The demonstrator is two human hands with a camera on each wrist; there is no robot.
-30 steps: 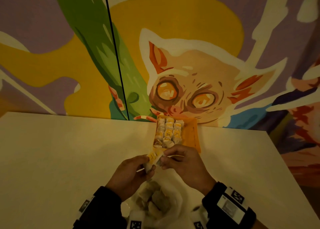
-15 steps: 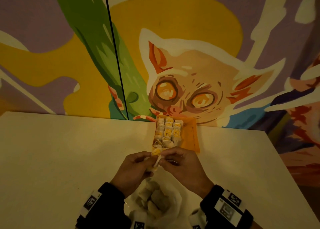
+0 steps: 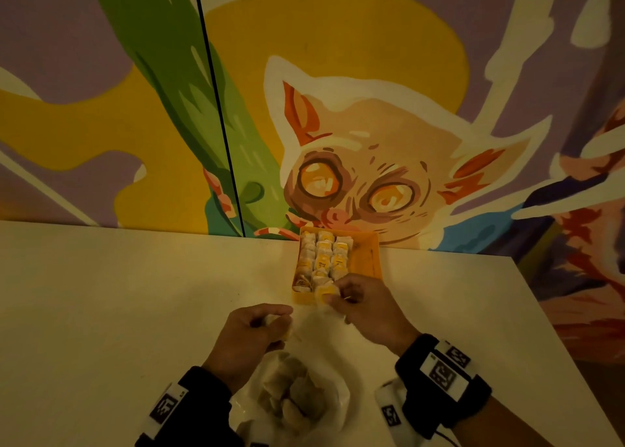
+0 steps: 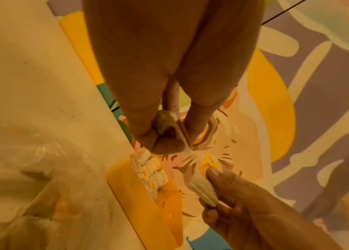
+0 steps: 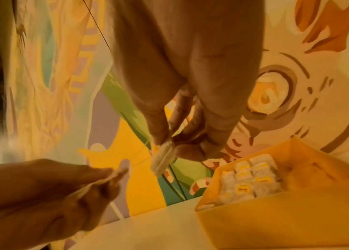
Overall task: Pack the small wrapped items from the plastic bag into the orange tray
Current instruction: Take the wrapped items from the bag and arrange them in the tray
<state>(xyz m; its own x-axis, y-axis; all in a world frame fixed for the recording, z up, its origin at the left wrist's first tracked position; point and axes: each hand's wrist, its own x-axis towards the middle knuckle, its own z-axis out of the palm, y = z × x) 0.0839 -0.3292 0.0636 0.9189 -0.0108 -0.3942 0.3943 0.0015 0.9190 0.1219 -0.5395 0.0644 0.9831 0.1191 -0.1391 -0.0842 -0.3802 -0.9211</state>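
Moved: both hands, joined on one packet a second ago, are now apart, each pinching its own.
Wall: one painted mural, big-eyed animal.
Table: one, smooth, pale.
Bag: one crinkled clear plastic, more packets inside, between the wrists.
Tray: one orange box at the wall, three rows of packets, right side bare.
Right hand: pinches a packet over the tray's near edge.
Left hand: pinches a second packet above the table.
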